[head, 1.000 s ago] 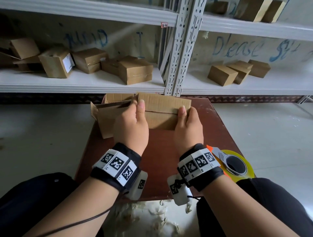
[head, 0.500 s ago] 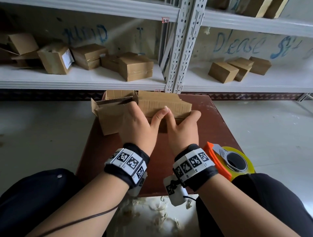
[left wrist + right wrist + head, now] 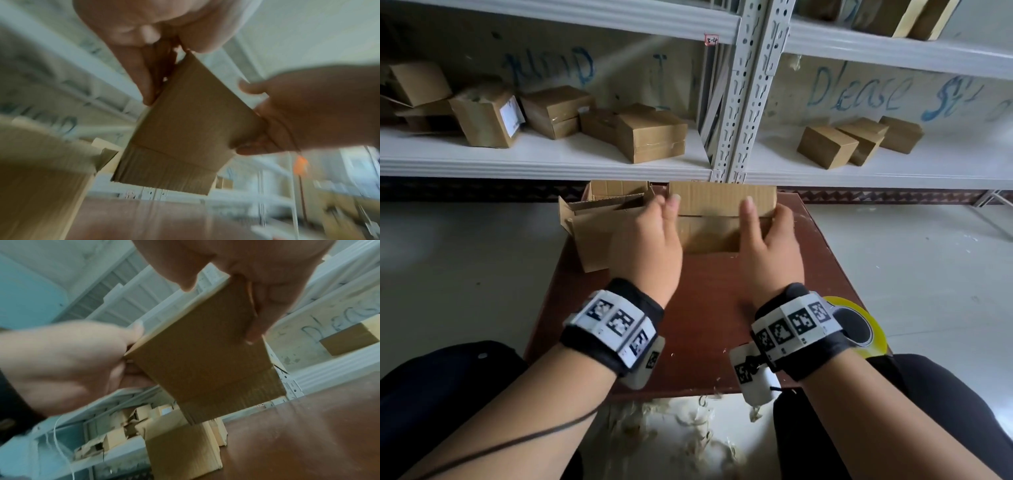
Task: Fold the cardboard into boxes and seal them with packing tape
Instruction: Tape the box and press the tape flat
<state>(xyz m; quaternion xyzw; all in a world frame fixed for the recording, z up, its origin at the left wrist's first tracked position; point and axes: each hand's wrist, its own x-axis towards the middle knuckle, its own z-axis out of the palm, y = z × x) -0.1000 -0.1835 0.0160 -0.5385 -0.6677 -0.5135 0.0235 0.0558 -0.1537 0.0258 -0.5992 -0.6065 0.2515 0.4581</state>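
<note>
A brown cardboard box blank (image 3: 717, 219) is held up above the brown table (image 3: 709, 308), its lower flaps hanging free. My left hand (image 3: 654, 233) grips its left edge, thumb on the near face and fingers behind; the left wrist view shows the cardboard (image 3: 185, 126) pinched there. My right hand (image 3: 767, 236) grips the right edge the same way, with the cardboard (image 3: 205, 353) between thumb and fingers. A half-formed open box (image 3: 595, 226) stands to the left on the table. A yellow tape roll in its dispenser (image 3: 859, 325) lies at the table's right front corner, partly hidden by my right wrist.
White metal shelving (image 3: 544, 157) stands behind the table with several folded boxes (image 3: 650, 137) on the left bay and three small boxes (image 3: 859, 140) on the right. An upright post (image 3: 750, 89) divides the bays. Tape scraps (image 3: 681, 428) litter the floor at my knees.
My hands, which had come together at the middle of the cardboard half a second ago, have moved apart to its left and right edges, and the piece is spread wide again.
</note>
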